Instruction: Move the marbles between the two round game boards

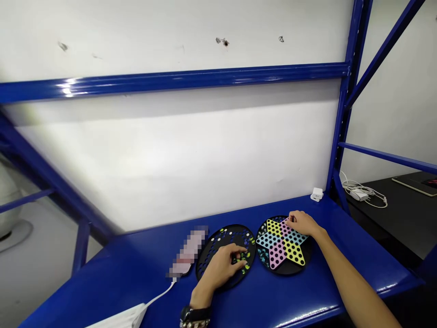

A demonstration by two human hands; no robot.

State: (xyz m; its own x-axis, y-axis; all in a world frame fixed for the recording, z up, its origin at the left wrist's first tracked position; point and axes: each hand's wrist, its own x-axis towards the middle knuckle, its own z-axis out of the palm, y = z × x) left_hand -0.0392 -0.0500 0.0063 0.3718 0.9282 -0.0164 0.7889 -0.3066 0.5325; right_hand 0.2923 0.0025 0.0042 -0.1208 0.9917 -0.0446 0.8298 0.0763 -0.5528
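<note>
My left hand (223,266), with a dark watch on the wrist, reaches over a round black tray (201,259). Its thumb and forefinger are apart above green-yellow marbles (246,266); nothing shows between them. To the right is a star-shaped Chinese checkers board (282,241), pink, yellow and light blue with rows of black holes. It lies on a second round black tray (290,271), where bluish marbles (263,257) show beside the star. My right hand (302,223) is at the star's upper right, its fingers closed together; whatever they hold is hidden.
The blue tabletop (143,255) runs up to a white wall behind, with blue metal frame posts at both sides. A blurred-out phone (189,253) on a white cable lies at left, near a white box (119,319). A white charger (317,194) stands back right.
</note>
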